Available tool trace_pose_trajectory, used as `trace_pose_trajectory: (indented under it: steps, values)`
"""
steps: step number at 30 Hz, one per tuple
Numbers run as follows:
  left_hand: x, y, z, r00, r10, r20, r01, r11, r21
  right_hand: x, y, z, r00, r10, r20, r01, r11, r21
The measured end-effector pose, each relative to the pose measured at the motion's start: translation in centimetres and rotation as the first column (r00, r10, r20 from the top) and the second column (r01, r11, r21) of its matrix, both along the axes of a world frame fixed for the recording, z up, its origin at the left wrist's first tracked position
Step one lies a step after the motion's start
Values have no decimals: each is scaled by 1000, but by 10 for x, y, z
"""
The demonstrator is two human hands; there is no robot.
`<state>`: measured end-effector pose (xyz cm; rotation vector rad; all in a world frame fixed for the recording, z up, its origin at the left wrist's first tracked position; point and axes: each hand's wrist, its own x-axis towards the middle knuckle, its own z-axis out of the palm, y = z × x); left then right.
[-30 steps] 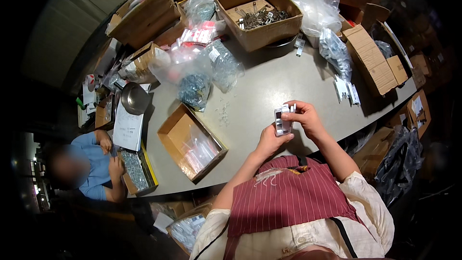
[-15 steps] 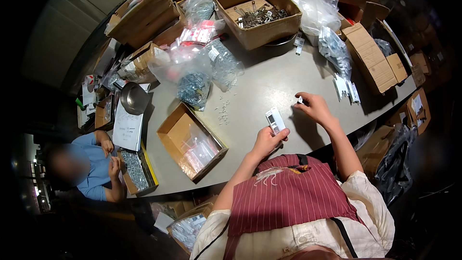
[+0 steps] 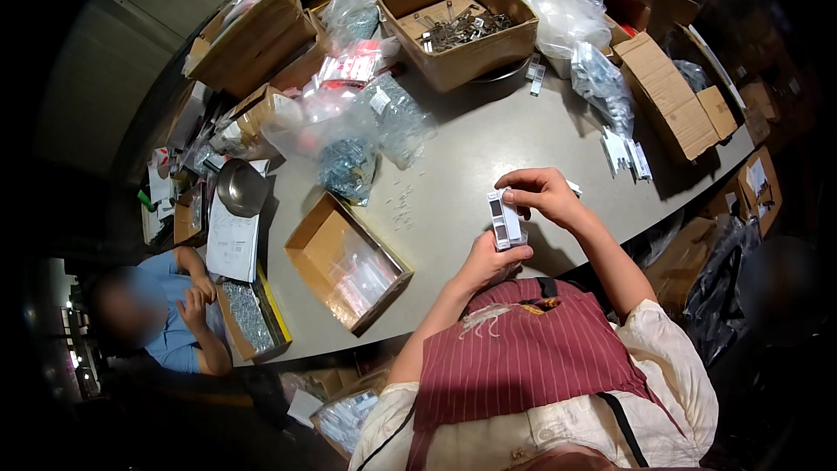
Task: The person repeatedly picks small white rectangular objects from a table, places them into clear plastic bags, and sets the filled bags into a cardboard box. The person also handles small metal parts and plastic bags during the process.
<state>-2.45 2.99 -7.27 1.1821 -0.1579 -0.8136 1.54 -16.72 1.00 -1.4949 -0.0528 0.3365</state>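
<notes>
My left hand (image 3: 491,260) is closed around the lower end of a white rectangular part (image 3: 506,225) with dark windows along one side, held upright above the table's near edge. At its upper end, my right hand (image 3: 542,195) pinches with thumb and fingers. The small piece that this hand carried earlier cannot be told apart from the part now. Just beyond my right wrist a small white piece (image 3: 573,187) lies on the table, partly covered by the hand.
An open carton (image 3: 307,240) with clear plastic bags stands left of my hands, near scattered tiny pieces (image 3: 402,208). A box of metal clips (image 3: 410,0) is at the back. White strips (image 3: 623,154) lie right. At far left a person (image 3: 179,314) works beside a parts tray (image 3: 283,331).
My right hand has moved left, bringing its small piece to the upper end of the white part. The left hand still holds that part. The other person's hands have shifted slightly.
</notes>
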Motion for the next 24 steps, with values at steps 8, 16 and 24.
trace_pose_trajectory:
  steps: [8,16,24]
  values:
    - [12,9,25,991,52,-122,-62,995,-83,-17,0,0,860,224,458,-48,930,-364]
    - [20,25,17,998,-32,57,36,997,-71,-19,2,13,671,482,563,-184,845,-502]
    - [7,51,48,994,62,87,-60,998,-24,-23,21,23,682,450,576,-138,854,-502]
